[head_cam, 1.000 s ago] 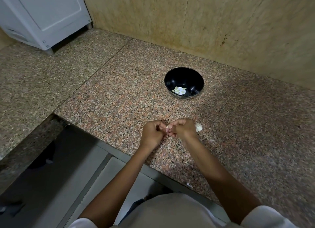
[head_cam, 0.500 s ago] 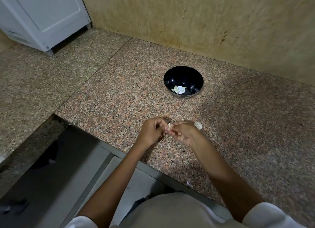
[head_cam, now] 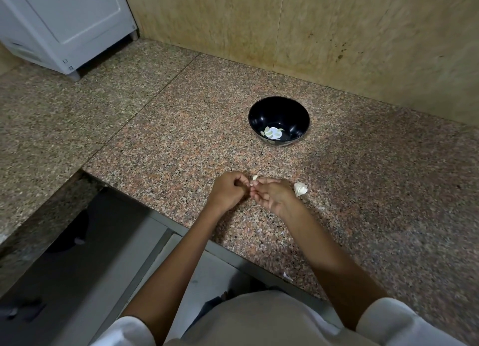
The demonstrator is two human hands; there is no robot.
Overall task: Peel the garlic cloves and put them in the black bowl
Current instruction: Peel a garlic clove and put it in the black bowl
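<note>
The garlic clove [head_cam: 255, 177] is held just above the desk [head_cam: 160, 148], in the near middle of it, caught where the two sets of fingertips meet. A second ago it was buried between two tightly bunched fists. Now its pale end stands clear above the fingers, and the right grip [head_cam: 272, 196] has rolled more palm-up with its lower fingers loosened. I take this to mean the skin is coming away or is already off this end, so the clove is close to ready for the bowl, though it is too small here to be sure any skin remains. Its long axis seems to run away from the person, with the free tip pointing up and toward the black bowl [head_cam: 279, 104] and the other end hidden in the fingers. The right grip pinches the clove by thumb and forefinger. The left grip [head_cam: 228, 190] is curled, its thumb and forefinger tips closed on the same clove. Just beside the right wrist lies the rest of the garlic head [head_cam: 300, 189], white and unpeeled. The bowl stands well beyond the hands toward the wall, with several peeled cloves [head_cam: 272, 132] on its bottom. A few scraps of skin [head_cam: 321, 208] lie on the desk near the right forearm.
</note>
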